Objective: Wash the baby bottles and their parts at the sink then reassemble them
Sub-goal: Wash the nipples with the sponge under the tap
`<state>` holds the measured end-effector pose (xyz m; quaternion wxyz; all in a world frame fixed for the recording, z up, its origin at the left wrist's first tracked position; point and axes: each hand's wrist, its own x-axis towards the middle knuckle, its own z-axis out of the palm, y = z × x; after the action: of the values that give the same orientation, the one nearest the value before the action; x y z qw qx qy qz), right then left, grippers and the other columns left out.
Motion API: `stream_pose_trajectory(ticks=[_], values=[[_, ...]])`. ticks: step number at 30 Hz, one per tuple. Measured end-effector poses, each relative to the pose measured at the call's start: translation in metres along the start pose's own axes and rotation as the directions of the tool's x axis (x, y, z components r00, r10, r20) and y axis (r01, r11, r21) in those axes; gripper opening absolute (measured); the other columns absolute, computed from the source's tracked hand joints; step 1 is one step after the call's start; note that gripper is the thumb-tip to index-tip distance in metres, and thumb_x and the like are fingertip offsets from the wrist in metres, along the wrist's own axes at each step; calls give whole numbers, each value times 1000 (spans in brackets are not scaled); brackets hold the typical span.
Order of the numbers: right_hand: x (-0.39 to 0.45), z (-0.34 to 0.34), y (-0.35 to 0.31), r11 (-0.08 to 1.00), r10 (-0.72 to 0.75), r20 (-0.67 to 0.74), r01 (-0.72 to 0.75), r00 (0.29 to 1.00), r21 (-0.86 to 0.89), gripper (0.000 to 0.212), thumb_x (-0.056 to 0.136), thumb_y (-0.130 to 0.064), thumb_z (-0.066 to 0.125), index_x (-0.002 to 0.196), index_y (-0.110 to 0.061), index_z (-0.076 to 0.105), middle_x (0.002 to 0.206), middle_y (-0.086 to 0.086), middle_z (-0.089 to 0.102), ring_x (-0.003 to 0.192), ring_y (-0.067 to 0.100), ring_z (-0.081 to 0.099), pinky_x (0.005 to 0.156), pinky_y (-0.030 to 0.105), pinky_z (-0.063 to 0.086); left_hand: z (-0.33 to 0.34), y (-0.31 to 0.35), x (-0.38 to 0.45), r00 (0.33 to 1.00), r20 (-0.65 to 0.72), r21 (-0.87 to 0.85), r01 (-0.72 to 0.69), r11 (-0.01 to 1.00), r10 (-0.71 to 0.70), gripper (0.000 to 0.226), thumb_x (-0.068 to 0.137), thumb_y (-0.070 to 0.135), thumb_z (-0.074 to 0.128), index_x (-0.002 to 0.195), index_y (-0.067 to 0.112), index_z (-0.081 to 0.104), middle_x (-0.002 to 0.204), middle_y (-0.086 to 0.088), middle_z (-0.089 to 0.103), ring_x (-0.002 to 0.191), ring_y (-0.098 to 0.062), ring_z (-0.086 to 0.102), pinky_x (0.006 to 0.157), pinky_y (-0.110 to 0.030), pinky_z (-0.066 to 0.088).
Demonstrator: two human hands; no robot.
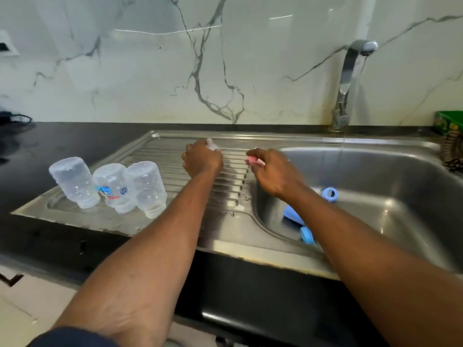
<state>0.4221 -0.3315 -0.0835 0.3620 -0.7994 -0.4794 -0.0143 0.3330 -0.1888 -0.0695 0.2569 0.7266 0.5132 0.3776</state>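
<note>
drainboard [160,146] (perhaps teat-holding [211,144]) hands [203,160]

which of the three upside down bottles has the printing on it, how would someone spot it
Look at the steel drainboard left of the sink basin, where three clear bottles stand mouth down. It is the middle bottle; only it carries blue and red print, the other two being plain.

Middle bottle [114,187]: blue print, unreadable
</note>
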Motion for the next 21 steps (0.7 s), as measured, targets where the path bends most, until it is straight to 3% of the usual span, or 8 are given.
stream_pose_trajectory(ticks=[3,10,15,18,21], values=[[2,1,9,1000,-28,1,28,1000,-12,36,101,-34,50,136,-30,58,134,9,58,127,28,52,105,43,43,8,-11,12,999,30,76,-47,996,45,34,100,40,46,121,22,66,127,-11,60,119,-32,49,99,-43,43],[1,-3,12,998,15,7,-16,1000,53,33,99,-35,53,131,-32,61,135,0,61,124,23,55,105,45,44,8,-17,13,997,70,198,9,980,-24,49,99,47,48,136,15,46,135,-11,55,126,-31,42,100,-41,32],[-2,-24,16,986,113,-19,-110,993,124,35,97,-35,59,131,-34,62,135,-5,63,128,20,54,108,39,42,-2,5,-12,987,109,133,-128,983,114,62,89,25,68,141,13,36,141,-13,43,128,-31,37,101,-37,31],[-3,-52,15,947,156,-100,-119,983,299,42,90,-31,67,132,-36,61,122,-11,68,125,16,57,110,38,42,6,27,-36,932,199,16,-313,950,304,58,86,27,73,135,19,45,133,-6,52,126,-27,42,103,-37,36],[-12,-88,27,977,118,-104,-96,988,191,41,85,-33,71,122,-27,55,112,-4,67,105,22,64,93,39,50,28,58,-57,819,399,-8,-448,894,414,32,84,28,70,116,24,62,115,-5,66,111,-27,58,96,-40,49]])
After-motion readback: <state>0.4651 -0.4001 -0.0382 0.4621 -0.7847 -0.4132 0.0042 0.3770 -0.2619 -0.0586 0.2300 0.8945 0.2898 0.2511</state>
